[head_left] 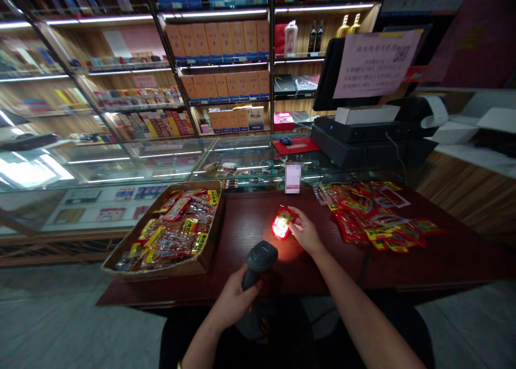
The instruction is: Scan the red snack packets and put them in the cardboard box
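Observation:
My left hand is wrapped round the handle of a dark grey barcode scanner, its head tilted toward the upper right. Light falls brightly on a small red snack packet, pinched at its right edge by my right hand just above the table. To the left, a cardboard box holds many red and yellow snack packets. On the right side of the table lies a loose pile of similar packets.
The dark red wooden table adjoins a glass display counter. A phone stands at the table's back edge. Behind are a red mouse pad with a mouse, a monitor with a paper notice, and stocked shelves.

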### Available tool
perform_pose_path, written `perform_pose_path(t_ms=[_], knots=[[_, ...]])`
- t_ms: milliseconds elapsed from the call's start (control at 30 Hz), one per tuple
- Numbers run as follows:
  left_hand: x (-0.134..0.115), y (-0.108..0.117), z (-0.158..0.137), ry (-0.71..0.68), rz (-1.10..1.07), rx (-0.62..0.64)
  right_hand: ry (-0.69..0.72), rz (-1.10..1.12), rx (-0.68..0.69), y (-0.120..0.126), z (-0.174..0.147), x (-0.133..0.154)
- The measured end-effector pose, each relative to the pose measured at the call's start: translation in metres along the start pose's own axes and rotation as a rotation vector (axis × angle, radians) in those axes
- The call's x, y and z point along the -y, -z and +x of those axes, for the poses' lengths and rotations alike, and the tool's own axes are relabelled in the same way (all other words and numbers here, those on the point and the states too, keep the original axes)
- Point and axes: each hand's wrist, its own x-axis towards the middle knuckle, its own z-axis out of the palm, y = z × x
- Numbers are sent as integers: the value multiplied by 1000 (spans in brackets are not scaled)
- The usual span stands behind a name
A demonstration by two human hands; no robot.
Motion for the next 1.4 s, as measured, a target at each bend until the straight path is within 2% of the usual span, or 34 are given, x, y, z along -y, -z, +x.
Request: perform_pose_path(t_ms=[167, 267, 533, 967, 1033, 1167, 1233, 1267, 1333, 1400], knots=[[3, 3, -4, -14, -22, 14, 71, -65, 44, 2, -4, 4], [4, 3, -3, 6, -39, -1, 61, -136, 62, 1, -8, 9], [-1, -1, 2, 41, -80, -9, 106, -443, 116, -2, -17, 24], [-8, -1, 1, 45, -39, -13, 148, -428, 154, -5, -19, 33], [-7, -2, 1, 55, -63, -24, 105, -327, 97, -3, -18, 30], [-2, -6, 2, 61, -148, -68, -70, -39, -179, -4, -3, 22], [2, -7, 2, 60, -190, -97, -164, 39, -215, -18, 9, 27], [4, -7, 2, 61, -204, -108, -201, 64, -180, -30, 16, 33], [6, -8, 2, 66, -216, -123, -247, 87, -32, -65, 29, 50], [6, -7, 2, 66, -216, -125, -245, 67, 166, -110, 42, 71]])
